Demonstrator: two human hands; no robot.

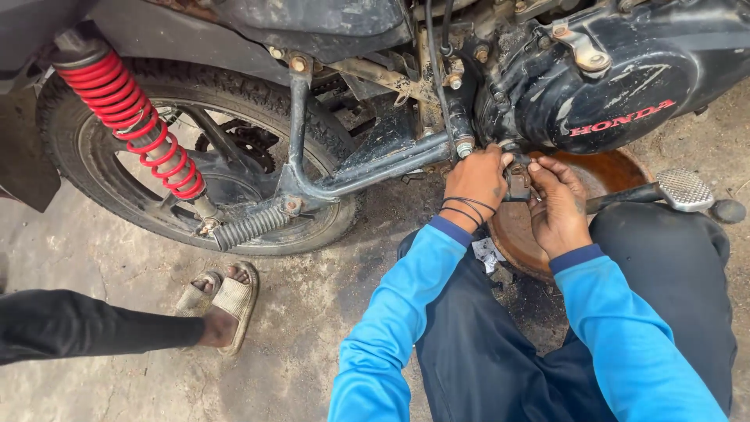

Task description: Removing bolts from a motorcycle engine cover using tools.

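A black motorcycle stands in front of me, its dirty engine cover [617, 86] at the upper right. My left hand [476, 181], with dark bands at the wrist, and my right hand [558, 205] are both closed on a small dark metal part [517, 184] under the engine, beside the frame tube [375, 168]. A rusty round pan [601, 176] lies on the ground beneath my hands. What exactly the part is stays hidden by my fingers. Both sleeves are bright blue.
The rear wheel [195, 156] and a red coil shock absorber [129, 117] fill the upper left. The brake pedal [683, 189] sticks out at right. Another person's leg and sandalled foot [226, 301] rest on the stained concrete floor at lower left.
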